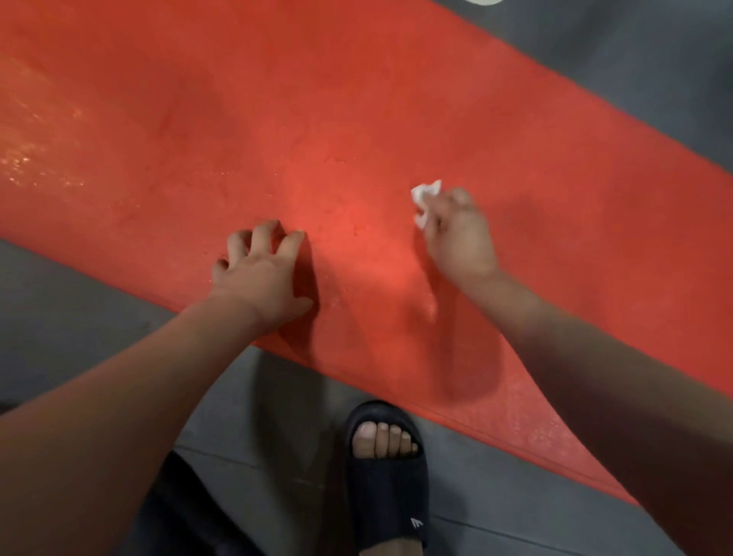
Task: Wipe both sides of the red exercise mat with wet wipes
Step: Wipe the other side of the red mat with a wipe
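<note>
The red exercise mat (277, 119) lies flat on the floor and runs diagonally across the view, with wet glints at its left end. My left hand (263, 270) rests on the mat near its near edge, fingers spread and bent, fingertips pressing the surface. My right hand (460, 234) is over the middle of the mat and holds a small crumpled white wet wipe (424, 200) in its fingertips. The wipe sticks out past the fingers, at or just above the mat surface.
Grey floor (79, 309) lies on both sides of the mat. My foot in a black slide sandal (386, 476) stands just below the mat's near edge. A pale round object (486, 1) shows at the top edge.
</note>
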`<state>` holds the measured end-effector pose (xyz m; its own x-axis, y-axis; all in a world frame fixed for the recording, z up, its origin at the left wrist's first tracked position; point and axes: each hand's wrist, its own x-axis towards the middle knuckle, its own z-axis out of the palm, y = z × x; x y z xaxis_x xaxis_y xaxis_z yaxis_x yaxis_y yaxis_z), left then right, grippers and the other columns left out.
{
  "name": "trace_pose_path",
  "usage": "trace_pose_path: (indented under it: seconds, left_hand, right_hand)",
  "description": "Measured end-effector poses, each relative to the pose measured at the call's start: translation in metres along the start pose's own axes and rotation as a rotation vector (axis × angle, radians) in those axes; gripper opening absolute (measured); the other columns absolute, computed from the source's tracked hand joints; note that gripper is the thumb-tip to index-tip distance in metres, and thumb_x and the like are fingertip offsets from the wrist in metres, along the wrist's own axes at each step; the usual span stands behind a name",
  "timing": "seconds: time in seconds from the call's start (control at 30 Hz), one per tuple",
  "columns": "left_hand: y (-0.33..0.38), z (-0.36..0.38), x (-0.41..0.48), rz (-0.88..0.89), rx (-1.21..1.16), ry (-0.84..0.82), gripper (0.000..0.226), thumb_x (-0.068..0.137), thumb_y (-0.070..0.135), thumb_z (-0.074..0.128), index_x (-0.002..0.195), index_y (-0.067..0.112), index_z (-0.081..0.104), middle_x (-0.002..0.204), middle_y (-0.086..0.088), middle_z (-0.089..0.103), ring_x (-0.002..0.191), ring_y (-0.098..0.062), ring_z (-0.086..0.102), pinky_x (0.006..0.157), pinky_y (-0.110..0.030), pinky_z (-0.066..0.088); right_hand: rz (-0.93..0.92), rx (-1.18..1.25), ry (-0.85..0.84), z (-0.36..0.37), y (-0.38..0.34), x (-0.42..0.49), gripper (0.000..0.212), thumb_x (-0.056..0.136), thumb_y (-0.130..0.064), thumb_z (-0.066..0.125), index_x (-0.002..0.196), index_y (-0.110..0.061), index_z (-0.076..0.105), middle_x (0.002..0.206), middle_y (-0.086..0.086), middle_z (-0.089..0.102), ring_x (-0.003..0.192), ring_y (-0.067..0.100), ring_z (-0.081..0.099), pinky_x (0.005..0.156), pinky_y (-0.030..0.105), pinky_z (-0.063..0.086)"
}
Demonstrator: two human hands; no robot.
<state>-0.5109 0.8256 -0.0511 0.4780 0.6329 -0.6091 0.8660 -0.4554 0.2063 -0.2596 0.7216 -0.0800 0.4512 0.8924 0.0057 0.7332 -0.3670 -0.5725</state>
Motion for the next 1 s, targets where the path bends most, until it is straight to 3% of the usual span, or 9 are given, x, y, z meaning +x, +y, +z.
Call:
trace_pose_path:
  seconds: [0.1, 0.2, 0.3, 0.4, 0.57, 0.67, 0.77, 0.87, 1.0]
  left_hand:
    - [0.005, 0.004, 0.0, -0.021, -0.023, -0.004, 0.114, 0.068, 0.056, 0.084, 0.155, 0.04, 0.013, 0.163, 0.004, 0.0, 0.149, -0.036, 0.003, 0.116, -0.068, 0.019]
    - [0.007, 0.004, 0.0, -0.046, -0.016, -0.034, 0.118, 0.069, 0.054, 0.085, 0.158, 0.041, 0.008, 0.166, 0.006, -0.007, 0.152, -0.035, -0.006, 0.119, -0.068, 0.013]
    - [0.011, 0.003, -0.001, -0.07, 0.002, -0.04, 0.119, 0.072, 0.053, 0.085, 0.159, 0.04, 0.005, 0.167, 0.007, -0.011, 0.153, -0.034, -0.009, 0.12, -0.066, 0.011]
    - [0.02, 0.003, 0.0, -0.104, 0.012, -0.054, 0.118, 0.074, 0.048, 0.084, 0.16, 0.037, 0.003, 0.167, 0.005, -0.015, 0.154, -0.036, -0.011, 0.12, -0.066, 0.011]
    - [0.036, 0.004, 0.006, -0.147, 0.012, -0.093, 0.118, 0.076, 0.037, 0.081, 0.16, 0.027, -0.001, 0.166, -0.002, -0.02, 0.152, -0.041, -0.017, 0.119, -0.066, 0.016]
    - [0.036, 0.004, 0.01, -0.138, 0.048, -0.102, 0.118, 0.075, 0.039, 0.081, 0.16, 0.021, 0.001, 0.165, -0.009, -0.014, 0.151, -0.046, -0.011, 0.12, -0.062, 0.02]
    - [0.034, 0.002, 0.012, -0.053, 0.069, -0.056, 0.116, 0.073, 0.042, 0.081, 0.158, 0.027, 0.003, 0.161, -0.006, -0.004, 0.148, -0.045, -0.001, 0.116, -0.061, 0.029]
    - [0.041, 0.004, 0.011, 0.026, 0.076, -0.048, 0.112, 0.073, 0.046, 0.077, 0.155, 0.04, 0.001, 0.161, -0.005, -0.006, 0.147, -0.048, -0.001, 0.115, -0.063, 0.029]
    - [0.054, 0.014, 0.009, 0.029, 0.078, -0.163, 0.117, 0.072, 0.053, 0.078, 0.154, 0.052, -0.006, 0.162, -0.004, -0.026, 0.148, -0.049, -0.021, 0.114, -0.071, 0.023]
  right_hand:
    - [-0.398, -0.078, -0.377, 0.016, -0.014, -0.048, 0.033, 0.102, -0.014, 0.044, 0.129, -0.005, 0.061, 0.111, 0.011, 0.061, 0.099, 0.022, 0.063, 0.094, 0.026, 0.051]
    - [-0.59, -0.188, -0.297, 0.009, -0.01, -0.044, 0.035, 0.107, -0.038, 0.033, 0.109, -0.026, 0.066, 0.096, -0.008, 0.063, 0.089, 0.0, 0.059, 0.086, 0.026, 0.051]
    - [-0.317, -0.322, -0.101, -0.003, 0.018, 0.011, 0.02, 0.102, -0.022, 0.046, 0.104, -0.022, 0.066, 0.102, 0.003, 0.06, 0.084, 0.004, 0.047, 0.077, 0.023, 0.04]
    - [0.019, -0.244, 0.032, 0.003, 0.032, 0.04, 0.03, 0.098, -0.025, 0.039, 0.112, -0.022, 0.065, 0.109, 0.009, 0.06, 0.092, 0.019, 0.057, 0.086, 0.037, 0.049]
    - [-0.312, -0.231, -0.288, 0.021, -0.007, -0.015, 0.038, 0.099, -0.015, 0.043, 0.136, -0.014, 0.054, 0.124, 0.015, 0.054, 0.11, 0.033, 0.053, 0.097, 0.041, 0.046]
    - [-0.637, -0.356, -0.291, 0.013, 0.001, -0.024, 0.031, 0.104, -0.045, 0.038, 0.115, -0.026, 0.06, 0.116, 0.0, 0.061, 0.107, 0.016, 0.059, 0.098, 0.039, 0.047]
    - [-0.446, -0.368, -0.137, -0.004, 0.041, 0.024, 0.029, 0.104, -0.039, 0.043, 0.1, -0.02, 0.065, 0.103, 0.002, 0.067, 0.085, 0.013, 0.062, 0.088, 0.04, 0.051]
    - [-0.048, -0.437, 0.104, -0.031, 0.066, 0.067, 0.027, 0.096, -0.039, 0.051, 0.097, -0.016, 0.066, 0.102, 0.002, 0.071, 0.085, 0.017, 0.067, 0.086, 0.04, 0.054]
    - [0.028, -0.363, -0.087, -0.032, 0.032, 0.054, 0.03, 0.097, -0.015, 0.048, 0.123, -0.01, 0.063, 0.122, 0.019, 0.054, 0.109, 0.033, 0.053, 0.087, 0.031, 0.039]
